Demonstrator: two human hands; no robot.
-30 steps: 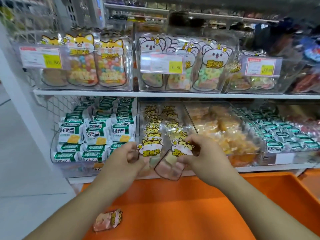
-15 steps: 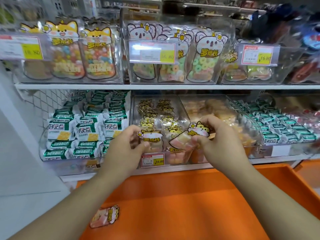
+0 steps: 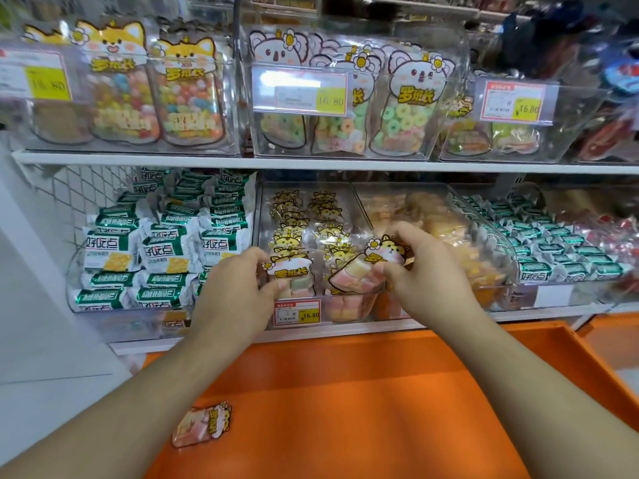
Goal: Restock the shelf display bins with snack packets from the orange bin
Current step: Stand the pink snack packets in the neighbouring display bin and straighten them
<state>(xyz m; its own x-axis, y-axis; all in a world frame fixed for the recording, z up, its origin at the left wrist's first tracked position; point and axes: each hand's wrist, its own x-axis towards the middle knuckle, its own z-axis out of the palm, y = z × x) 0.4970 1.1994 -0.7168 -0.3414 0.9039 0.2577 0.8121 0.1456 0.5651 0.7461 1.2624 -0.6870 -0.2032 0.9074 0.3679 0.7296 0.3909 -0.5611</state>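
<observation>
Your left hand (image 3: 238,288) pinches one snack packet (image 3: 288,274) upright at the clear bin (image 3: 359,198) front; your right hand (image 3: 428,271) grips another (image 3: 356,274), tilted, top pointing right. Last packet (image 3: 202,423) lies low-left in the orange bin (image 3: 380,392), so your left's closer.

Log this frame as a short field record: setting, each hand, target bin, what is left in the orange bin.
setting: shop shelf with clear display bins, orange bin below
left hand: holds an upright cat-label packet at the front of the clear bin
right hand: pinches a tilted cat-label packet over the same bin
target bin: lower shelf, two rows of like packets, price tag on its front
orange bin stock: one loose packet in view, near left
</observation>
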